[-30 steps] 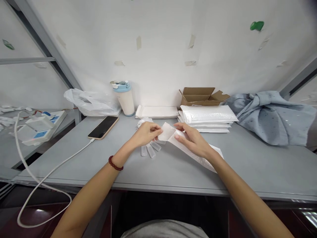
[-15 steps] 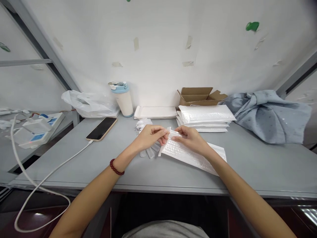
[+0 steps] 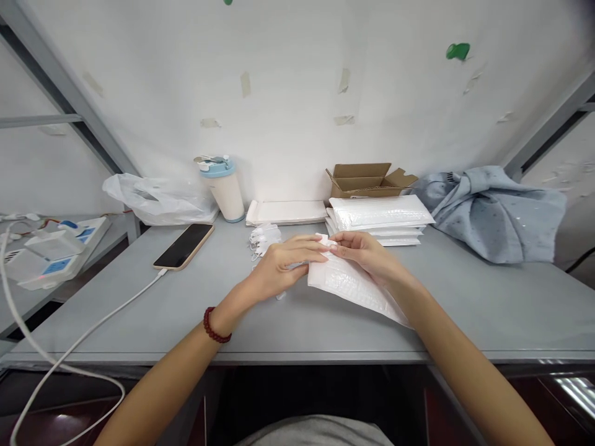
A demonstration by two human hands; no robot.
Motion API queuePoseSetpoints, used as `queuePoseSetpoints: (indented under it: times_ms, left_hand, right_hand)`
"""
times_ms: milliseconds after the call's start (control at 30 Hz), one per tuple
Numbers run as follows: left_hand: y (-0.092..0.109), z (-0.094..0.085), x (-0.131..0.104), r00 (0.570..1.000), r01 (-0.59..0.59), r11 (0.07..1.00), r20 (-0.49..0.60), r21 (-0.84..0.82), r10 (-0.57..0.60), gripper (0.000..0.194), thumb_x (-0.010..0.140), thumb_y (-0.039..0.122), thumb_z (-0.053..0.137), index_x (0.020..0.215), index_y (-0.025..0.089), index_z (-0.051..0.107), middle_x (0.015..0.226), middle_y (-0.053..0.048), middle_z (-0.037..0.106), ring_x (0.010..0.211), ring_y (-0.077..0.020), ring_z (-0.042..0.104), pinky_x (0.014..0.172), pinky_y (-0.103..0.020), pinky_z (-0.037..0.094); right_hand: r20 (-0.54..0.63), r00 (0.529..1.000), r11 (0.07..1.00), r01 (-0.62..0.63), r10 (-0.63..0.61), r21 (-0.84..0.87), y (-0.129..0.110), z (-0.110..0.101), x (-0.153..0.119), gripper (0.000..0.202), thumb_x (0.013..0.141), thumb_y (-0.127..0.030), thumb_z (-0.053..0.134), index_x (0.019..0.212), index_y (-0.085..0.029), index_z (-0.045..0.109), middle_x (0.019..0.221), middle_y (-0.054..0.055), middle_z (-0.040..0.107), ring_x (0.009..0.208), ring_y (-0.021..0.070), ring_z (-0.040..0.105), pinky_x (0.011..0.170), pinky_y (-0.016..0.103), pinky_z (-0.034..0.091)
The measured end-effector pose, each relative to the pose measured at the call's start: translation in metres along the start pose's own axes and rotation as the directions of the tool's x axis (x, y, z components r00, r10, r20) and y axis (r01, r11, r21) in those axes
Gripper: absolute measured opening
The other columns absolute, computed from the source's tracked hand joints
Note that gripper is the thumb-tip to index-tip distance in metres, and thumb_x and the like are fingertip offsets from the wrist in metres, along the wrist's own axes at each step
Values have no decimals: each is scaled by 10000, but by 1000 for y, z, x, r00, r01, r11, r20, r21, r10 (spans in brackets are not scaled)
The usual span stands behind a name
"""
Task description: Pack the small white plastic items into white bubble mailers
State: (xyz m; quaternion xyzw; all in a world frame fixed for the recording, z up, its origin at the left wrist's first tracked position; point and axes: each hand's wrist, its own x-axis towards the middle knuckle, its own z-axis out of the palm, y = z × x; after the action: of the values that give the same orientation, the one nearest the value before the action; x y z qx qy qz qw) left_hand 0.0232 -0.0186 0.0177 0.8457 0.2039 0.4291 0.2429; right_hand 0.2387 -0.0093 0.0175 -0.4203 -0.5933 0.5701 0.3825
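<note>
A white bubble mailer (image 3: 348,282) is held at a slant above the desk's middle. My right hand (image 3: 365,253) pinches its upper edge between thumb and fingers. My left hand (image 3: 292,257) is at the mailer's left end, fingers stretched along the top edge and thumb below; its fingertips meet those of my right hand there. Behind my left hand lies a bunch of small white pieces with loops (image 3: 264,235), partly hidden by the hand. A stack of white bubble mailers (image 3: 381,212) lies just behind my right hand.
Along the wall stand a cup with a blue lid (image 3: 225,192), a flat white pack (image 3: 286,212) and an open cardboard box (image 3: 367,179). A plastic bag (image 3: 158,201) and a phone (image 3: 183,246) on a white cable are left, grey-blue cloth (image 3: 502,214) right.
My left hand has changed from a pinch at the mailer's corner to fingers stretched over its top edge. The mailer's left end has turned slightly. The camera view has shifted a little.
</note>
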Motion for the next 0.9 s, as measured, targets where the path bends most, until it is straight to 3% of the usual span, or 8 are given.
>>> queuePoseSetpoints:
  times_ms: [100, 233, 333, 433, 533, 633, 767, 900]
  left_hand:
    - [-5, 10, -1, 996, -88, 995, -25, 52, 89, 238, 900, 170, 512, 960, 232, 734, 1073, -60, 730, 1112, -204, 632, 987, -420, 502]
    - [-9, 11, -3, 995, -65, 991, -72, 120, 74, 293, 905, 149, 464, 970, 224, 739, 1015, -55, 745, 1009, -189, 677, 904, -362, 540]
    - [-9, 3, -3, 989, 48, 985, -145, 165, -24, 249, 882, 177, 510, 921, 213, 753, 938, -48, 756, 896, -183, 692, 807, -305, 541]
    - [-4, -4, 3, 941, 286, 950, -226, 127, -253, 145, 822, 238, 620, 831, 195, 758, 767, -12, 739, 704, -150, 655, 650, -249, 502]
    - [3, -1, 13, 823, 540, 838, -159, -75, -545, 115, 755, 259, 696, 732, 152, 733, 616, 14, 668, 549, -112, 564, 511, -218, 431]
    - [7, 14, 20, 663, 738, 630, 82, -243, -745, 116, 747, 219, 703, 672, 131, 705, 507, 30, 592, 442, -80, 488, 451, -203, 397]
    - [2, 46, 23, 437, 877, 282, 406, -388, -803, 150, 801, 160, 655, 672, 93, 688, 607, -28, 649, 475, -75, 551, 520, -200, 486]
    - [-6, 75, 36, 357, 874, 129, 438, -469, -825, 186, 814, 96, 641, 631, 69, 622, 669, -80, 668, 564, -117, 646, 652, -236, 566]
  right_hand:
    - [35, 999, 997, 29, -26, -75, 1, 2, 0, 329, 753, -465, 684, 943, -198, 654, 867, 35, 699, 808, 172, 643, 736, 330, 495]
    - [26, 991, 905, 132, -133, -404, -7, 2, -9, 399, 829, -496, 588, 1101, -209, 640, 1045, 70, 700, 969, 218, 642, 824, 374, 502]
    - [-42, 974, 781, 153, -224, -605, -18, -2, -20, 383, 845, -502, 562, 1094, -230, 664, 1179, 84, 665, 1104, 267, 601, 824, 380, 513]
    - [-60, 959, 749, 177, -277, -639, -26, -10, -30, 435, 809, -549, 589, 1095, -231, 667, 1095, 80, 694, 1030, 268, 635, 681, 322, 537]
    - [-119, 925, 678, 172, -360, -715, -31, -22, -35, 488, 675, -516, 740, 1078, -249, 676, 1021, 52, 714, 989, 262, 640, 689, 310, 527]
    - [-150, 914, 627, 133, -377, -767, -33, -35, -35, 234, 721, -399, 720, 892, -239, 715, 848, 20, 724, 843, 216, 654, 675, 302, 494]
    - [-155, 951, 590, 35, -268, -807, -30, -50, -30, 140, 779, -226, 611, 658, -215, 680, 680, -6, 686, 650, 152, 607, 615, 290, 442]
    - [-254, 914, 580, -26, -316, -814, -25, -57, -24, 141, 789, -206, 576, 689, -208, 675, 678, -2, 681, 648, 153, 589, 587, 288, 413]
